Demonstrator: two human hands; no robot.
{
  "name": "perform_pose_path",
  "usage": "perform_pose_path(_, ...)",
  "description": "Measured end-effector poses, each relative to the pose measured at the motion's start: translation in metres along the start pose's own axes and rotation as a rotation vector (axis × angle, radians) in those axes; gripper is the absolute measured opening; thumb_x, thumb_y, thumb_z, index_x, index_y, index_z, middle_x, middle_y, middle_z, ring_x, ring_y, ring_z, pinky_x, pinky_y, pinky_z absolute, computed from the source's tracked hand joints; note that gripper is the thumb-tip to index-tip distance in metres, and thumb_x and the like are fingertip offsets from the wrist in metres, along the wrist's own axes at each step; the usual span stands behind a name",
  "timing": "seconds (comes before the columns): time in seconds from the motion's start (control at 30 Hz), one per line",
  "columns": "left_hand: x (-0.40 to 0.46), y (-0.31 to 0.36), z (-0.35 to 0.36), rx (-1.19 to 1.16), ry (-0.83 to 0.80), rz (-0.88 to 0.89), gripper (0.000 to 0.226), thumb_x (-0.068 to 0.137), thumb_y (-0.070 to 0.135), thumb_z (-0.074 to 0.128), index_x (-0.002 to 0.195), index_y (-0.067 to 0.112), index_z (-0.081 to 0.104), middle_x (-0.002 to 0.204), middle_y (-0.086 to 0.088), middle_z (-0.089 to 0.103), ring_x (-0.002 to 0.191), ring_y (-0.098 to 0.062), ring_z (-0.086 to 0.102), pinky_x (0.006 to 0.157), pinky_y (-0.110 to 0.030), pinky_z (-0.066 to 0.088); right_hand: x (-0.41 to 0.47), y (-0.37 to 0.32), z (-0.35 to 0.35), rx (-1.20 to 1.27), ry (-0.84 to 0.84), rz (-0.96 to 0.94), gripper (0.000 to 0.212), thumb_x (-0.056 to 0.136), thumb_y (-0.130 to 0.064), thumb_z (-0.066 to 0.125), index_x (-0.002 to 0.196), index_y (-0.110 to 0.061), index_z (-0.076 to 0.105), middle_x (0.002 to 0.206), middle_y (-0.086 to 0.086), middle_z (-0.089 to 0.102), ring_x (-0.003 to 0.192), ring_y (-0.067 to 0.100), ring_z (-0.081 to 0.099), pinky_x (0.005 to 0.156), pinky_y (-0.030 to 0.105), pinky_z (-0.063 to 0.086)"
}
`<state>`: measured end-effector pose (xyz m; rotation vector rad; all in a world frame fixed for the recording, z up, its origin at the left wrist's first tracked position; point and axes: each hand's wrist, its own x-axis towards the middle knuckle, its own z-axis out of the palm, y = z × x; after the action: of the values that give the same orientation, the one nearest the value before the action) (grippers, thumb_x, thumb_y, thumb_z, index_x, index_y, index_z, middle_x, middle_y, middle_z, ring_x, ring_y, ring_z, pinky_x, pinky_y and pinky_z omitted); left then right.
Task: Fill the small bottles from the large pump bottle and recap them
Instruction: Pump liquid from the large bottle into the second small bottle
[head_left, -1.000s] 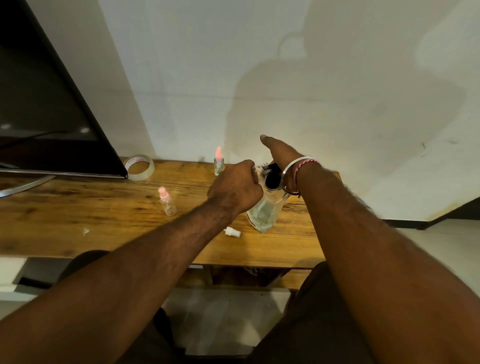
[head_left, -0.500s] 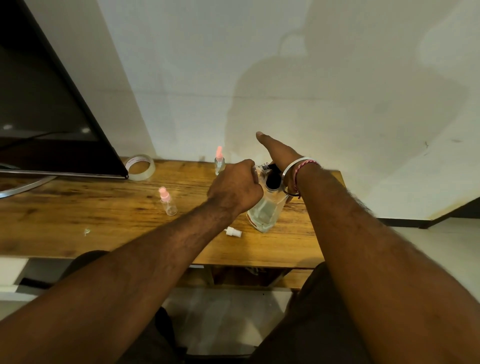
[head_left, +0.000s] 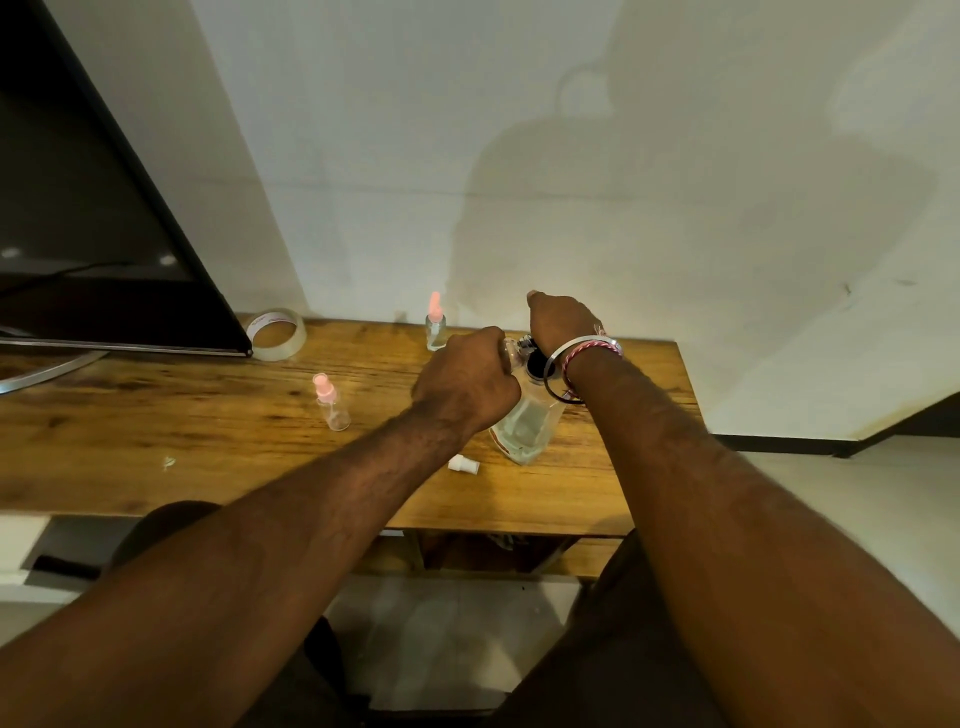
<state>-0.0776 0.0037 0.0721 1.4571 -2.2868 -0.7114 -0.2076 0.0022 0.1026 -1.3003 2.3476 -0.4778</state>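
The large clear pump bottle stands on the wooden table, its black pump head just showing between my hands. My left hand grips a small clear bottle held against the pump's spout; most of that bottle is hidden in my fist. My right hand, with bangles at the wrist, is bent down over the pump head and rests on top of it, its fingers mostly out of sight. A loose white cap lies on the table in front of the large bottle.
Two small pink-capped bottles stand apart: one at the back by the wall, one to the left. A tape roll lies beside a dark screen at the back left. The table's right edge is close to the large bottle.
My right hand, held out straight above the pump before, has tipped down onto the pump head. The left hand and the large bottle stay where they were.
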Motion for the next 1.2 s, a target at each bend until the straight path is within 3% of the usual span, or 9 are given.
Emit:
perform_pose_path(0.17, -0.004, -0.001, 0.001, 0.002, -0.004, 0.007, 0.014, 0.084, 0.014, 0.068, 0.089, 0.024, 0.060, 0.079, 0.006, 0.062, 0.076, -0.020, 0.063, 0.071, -0.040, 0.062, -0.004, -0.001, 0.000, 0.061, 0.005, 0.017, 0.034, 0.104, -0.013, 0.033, 0.133, -0.004, 0.049, 0.127, 0.024, 0.059, 0.112, 0.041, 0.057, 0.097, 0.042, 0.047)
perform_pose_path(0.27, -0.002, 0.000, 0.000, -0.001, 0.011, 0.014, 0.011, 0.088, 0.016, 0.065, 0.089, 0.024, 0.059, 0.078, 0.007, 0.060, 0.077, -0.020, 0.063, 0.069, -0.036, 0.060, -0.004, -0.004, -0.006, 0.274, -0.027, 0.096, 0.037, 0.105, -0.016, 0.032, 0.135, -0.002, 0.048, 0.128, 0.023, 0.058, 0.110, 0.037, 0.056, 0.097, 0.038, 0.045)
perform_pose_path(0.4, 0.001, 0.002, -0.006, -0.001, 0.035, 0.021, 0.011, 0.092, 0.016, 0.063, 0.089, 0.024, 0.056, 0.075, 0.006, 0.058, 0.073, -0.017, 0.059, 0.061, -0.029, 0.047, 0.000, -0.008, -0.015, 0.731, -0.165, 0.258, 0.040, 0.104, -0.038, 0.042, 0.128, -0.009, 0.054, 0.115, 0.008, 0.054, 0.108, 0.029, 0.058, 0.097, 0.038, 0.046)
perform_pose_path(0.53, 0.003, 0.003, -0.006, 0.011, 0.030, 0.039, 0.011, 0.094, 0.018, 0.062, 0.090, 0.025, 0.055, 0.073, 0.009, 0.056, 0.073, -0.017, 0.059, 0.062, -0.028, 0.047, -0.004, -0.006, -0.023, 0.895, -0.293, 0.409, 0.054, 0.095, -0.056, 0.050, 0.125, -0.011, 0.052, 0.103, 0.013, 0.059, 0.075, 0.028, 0.059, 0.071, 0.034, 0.048)
perform_pose_path(0.6, 0.003, 0.003, -0.005, 0.006, 0.024, 0.030, 0.012, 0.093, 0.017, 0.063, 0.089, 0.025, 0.055, 0.074, 0.008, 0.058, 0.073, -0.017, 0.060, 0.063, -0.029, 0.051, -0.005, -0.005, -0.020, 0.888, -0.293, 0.396, 0.053, 0.094, -0.057, 0.051, 0.124, -0.013, 0.052, 0.100, 0.012, 0.059, 0.072, 0.027, 0.058, 0.068, 0.032, 0.048)
perform_pose_path(0.73, 0.001, 0.005, -0.005, -0.007, 0.004, 0.014, 0.014, 0.088, 0.015, 0.067, 0.092, 0.025, 0.058, 0.078, 0.007, 0.060, 0.076, -0.018, 0.061, 0.068, -0.033, 0.057, -0.004, -0.007, -0.012, 0.732, -0.158, 0.282, 0.043, 0.100, -0.048, 0.046, 0.126, -0.015, 0.054, 0.117, 0.006, 0.055, 0.103, 0.028, 0.057, 0.095, 0.037, 0.044)
perform_pose_path(0.9, 0.000, 0.004, -0.004, 0.012, 0.004, 0.022, 0.014, 0.088, 0.015, 0.067, 0.093, 0.024, 0.059, 0.078, 0.006, 0.060, 0.077, -0.020, 0.062, 0.071, -0.036, 0.060, -0.004, -0.007, -0.011, 0.524, -0.112, 0.154, 0.037, 0.105, -0.038, 0.038, 0.123, -0.012, 0.057, 0.134, 0.014, 0.056, 0.114, 0.031, 0.055, 0.105, 0.038, 0.039)
perform_pose_path(1.0, -0.001, 0.004, -0.003, 0.005, 0.008, 0.023, 0.014, 0.087, 0.014, 0.067, 0.091, 0.024, 0.058, 0.080, 0.004, 0.062, 0.076, -0.021, 0.062, 0.067, -0.033, 0.057, -0.002, -0.005, -0.009, 0.296, -0.124, 0.069, 0.039, 0.107, -0.019, 0.031, 0.131, 0.003, 0.053, 0.136, 0.024, 0.054, 0.123, 0.039, 0.052, 0.108, 0.043, 0.040)
perform_pose_path(1.2, -0.004, 0.001, 0.000, -0.024, -0.023, -0.007, 0.014, 0.084, 0.014, 0.068, 0.092, 0.023, 0.061, 0.082, 0.004, 0.064, 0.076, -0.020, 0.064, 0.071, -0.041, 0.063, 0.002, 0.000, 0.000, -0.057, -0.086, -0.035, 0.040, 0.102, -0.001, 0.036, 0.139, 0.000, 0.050, 0.142, 0.023, 0.052, 0.130, 0.038, 0.050, 0.108, 0.041, 0.040)
